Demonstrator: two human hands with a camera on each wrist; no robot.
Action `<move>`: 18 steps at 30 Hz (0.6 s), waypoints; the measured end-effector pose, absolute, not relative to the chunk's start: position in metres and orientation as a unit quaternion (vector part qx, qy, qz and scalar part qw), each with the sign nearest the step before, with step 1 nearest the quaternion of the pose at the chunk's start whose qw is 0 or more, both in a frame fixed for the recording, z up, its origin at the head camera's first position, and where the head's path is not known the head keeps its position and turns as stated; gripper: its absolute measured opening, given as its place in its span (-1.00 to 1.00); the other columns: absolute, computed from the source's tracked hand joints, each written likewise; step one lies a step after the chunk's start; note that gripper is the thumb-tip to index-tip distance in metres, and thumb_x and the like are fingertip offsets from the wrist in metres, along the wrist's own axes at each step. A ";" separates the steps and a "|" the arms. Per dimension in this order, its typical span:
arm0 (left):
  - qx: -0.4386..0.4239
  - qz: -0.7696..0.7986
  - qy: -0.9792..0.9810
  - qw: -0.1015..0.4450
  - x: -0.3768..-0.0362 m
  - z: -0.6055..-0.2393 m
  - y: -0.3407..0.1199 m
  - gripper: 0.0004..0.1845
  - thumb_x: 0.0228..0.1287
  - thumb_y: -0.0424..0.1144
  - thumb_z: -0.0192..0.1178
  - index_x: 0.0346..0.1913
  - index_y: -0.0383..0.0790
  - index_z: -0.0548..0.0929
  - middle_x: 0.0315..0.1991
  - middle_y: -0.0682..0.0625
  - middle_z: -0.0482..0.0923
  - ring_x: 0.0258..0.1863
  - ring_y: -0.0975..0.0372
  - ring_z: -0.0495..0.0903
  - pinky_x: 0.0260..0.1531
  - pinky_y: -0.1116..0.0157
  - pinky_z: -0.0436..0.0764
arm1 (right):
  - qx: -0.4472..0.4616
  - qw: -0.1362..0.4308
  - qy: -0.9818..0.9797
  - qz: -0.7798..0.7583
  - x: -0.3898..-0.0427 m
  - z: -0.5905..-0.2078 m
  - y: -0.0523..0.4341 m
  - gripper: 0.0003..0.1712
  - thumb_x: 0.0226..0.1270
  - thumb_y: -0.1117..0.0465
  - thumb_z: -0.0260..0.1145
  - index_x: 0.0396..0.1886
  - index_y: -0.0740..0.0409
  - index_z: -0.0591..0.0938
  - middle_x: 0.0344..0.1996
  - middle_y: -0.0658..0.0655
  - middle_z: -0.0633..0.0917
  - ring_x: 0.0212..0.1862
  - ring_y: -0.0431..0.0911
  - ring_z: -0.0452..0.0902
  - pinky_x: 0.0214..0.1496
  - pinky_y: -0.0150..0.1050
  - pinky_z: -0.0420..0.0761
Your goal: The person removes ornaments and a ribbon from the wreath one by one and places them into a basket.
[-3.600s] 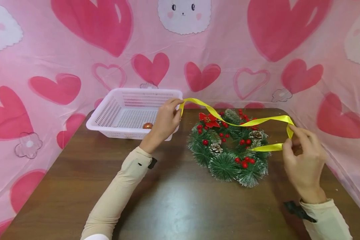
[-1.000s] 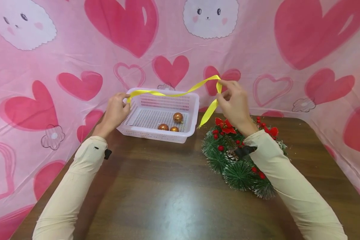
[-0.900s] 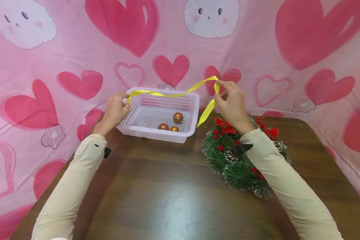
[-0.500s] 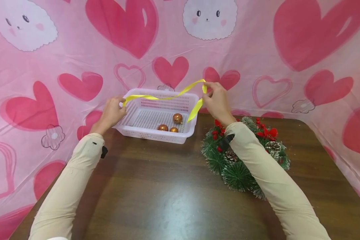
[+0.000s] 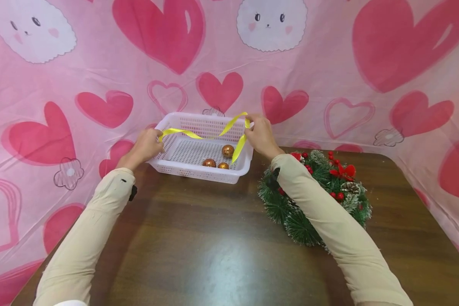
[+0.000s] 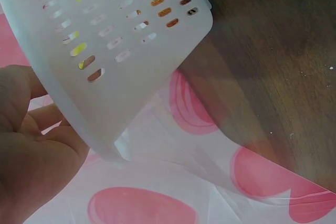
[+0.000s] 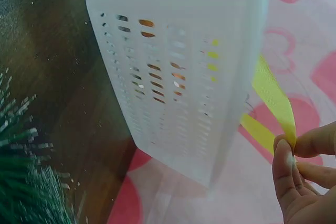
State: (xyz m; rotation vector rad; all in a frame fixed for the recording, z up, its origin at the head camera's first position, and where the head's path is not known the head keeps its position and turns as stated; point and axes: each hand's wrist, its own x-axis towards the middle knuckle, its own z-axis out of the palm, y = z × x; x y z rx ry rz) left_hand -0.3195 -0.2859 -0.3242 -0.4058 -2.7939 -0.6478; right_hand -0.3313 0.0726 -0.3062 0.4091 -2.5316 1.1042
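A yellow ribbon point(image 5: 235, 151) sags in the middle over the white plastic basket point(image 5: 195, 171), its free right end hanging down inside. My left hand point(image 5: 146, 145) pinches one end at the basket's left rim. In the left wrist view that hand point(image 6: 39, 145) shows behind the rim, its fingertips partly hidden. Above the opposite rim, my right hand point(image 5: 263, 135) pinches the ribbon between thumb and fingers, plain in the right wrist view, where the ribbon point(image 7: 275, 98) bends at the fingertips. Three shiny copper-coloured balls, one larger ball point(image 5: 227, 150) among them, lie in the basket.
A green wreath point(image 5: 304, 225) with red berries, red flowers and pine cones lies on the brown wooden table point(image 5: 199, 238), right of the basket and partly under my right forearm. Behind the table hangs a pink cloth point(image 5: 229, 59) printed with hearts.
The ribbon has moved left from above the wreath to over the basket, held by both hands. Lately my right hand has come further left and down, and the ribbon's middle sags into the basket.
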 end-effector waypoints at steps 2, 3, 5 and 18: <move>-0.140 -0.219 -0.960 0.108 -0.320 -0.325 -0.285 -0.56 0.08 -0.51 0.15 0.06 -0.71 0.54 -0.21 -0.49 0.62 -0.33 -0.12 0.58 -0.30 0.00 0.61 | 0.148 0.162 -0.895 0.388 -0.334 -0.310 0.070 -0.50 0.24 0.46 0.21 0.23 0.40 0.54 0.06 0.33 0.61 -0.14 0.09 0.62 -0.16 -0.14 0.68; -0.137 -0.215 -0.962 0.101 -0.319 -0.325 -0.284 -0.56 0.09 -0.51 0.15 0.06 -0.70 0.54 -0.18 -0.49 0.62 -0.29 -0.13 0.57 -0.26 -0.01 0.61 | 0.150 0.155 -0.897 0.387 -0.335 -0.311 0.069 -0.49 0.24 0.47 0.22 0.23 0.41 0.54 0.06 0.34 0.60 -0.13 0.09 0.62 -0.16 -0.15 0.69; -0.129 -0.208 -0.966 0.082 -0.318 -0.325 -0.283 -0.56 0.12 -0.49 0.15 0.09 -0.66 0.55 -0.10 -0.49 0.60 -0.22 -0.13 0.58 -0.20 -0.04 0.61 | 0.157 0.138 -0.901 0.379 -0.337 -0.313 0.067 -0.46 0.23 0.48 0.22 0.25 0.43 0.52 0.08 0.35 0.59 -0.09 0.10 0.61 -0.14 -0.16 0.69; -0.131 -0.183 -0.974 0.010 -0.315 -0.322 -0.272 -0.65 0.34 -0.35 0.11 0.10 -0.51 0.55 -0.34 -0.26 0.69 -0.50 0.13 0.67 -0.42 0.22 0.56 | 0.197 0.082 -0.927 0.308 -0.330 -0.311 0.076 -0.54 0.32 0.37 0.29 0.22 0.32 0.58 0.16 0.38 0.59 0.13 0.17 0.56 -0.01 -0.08 0.68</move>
